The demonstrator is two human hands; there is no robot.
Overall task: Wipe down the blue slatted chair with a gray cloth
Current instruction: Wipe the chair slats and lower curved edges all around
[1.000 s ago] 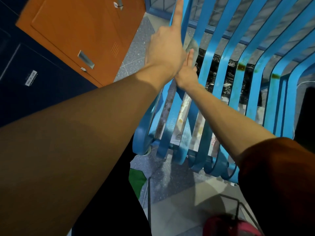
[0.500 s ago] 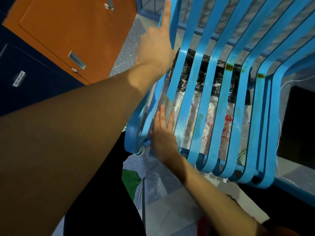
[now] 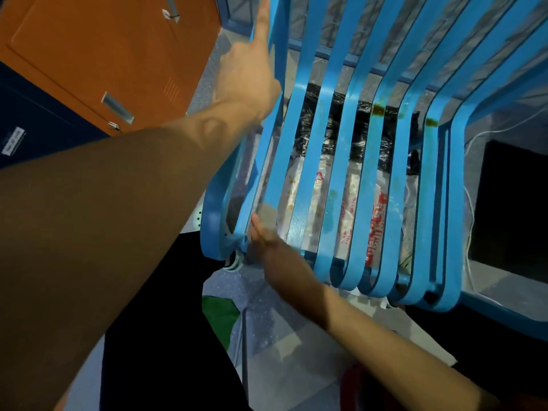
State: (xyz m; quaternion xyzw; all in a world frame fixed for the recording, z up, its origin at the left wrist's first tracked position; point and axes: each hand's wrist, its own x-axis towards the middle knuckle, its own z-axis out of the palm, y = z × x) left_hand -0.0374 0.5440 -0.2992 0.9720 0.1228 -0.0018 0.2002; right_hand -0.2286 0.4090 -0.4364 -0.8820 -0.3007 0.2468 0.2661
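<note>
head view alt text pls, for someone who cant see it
A person's right hand presses a gray cloth onto a left seat slat of a blue slatted chair, while the left hand rests on its backrest edge. Brown stains mark slats farther right.

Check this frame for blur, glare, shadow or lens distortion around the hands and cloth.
Head view: the right hand and gray cloth at the seat's front are motion-smeared; the left forearm looms large from the wide-angle lens and lies in shadow; glare patches sit on the blue chair slats near the bend.
</note>
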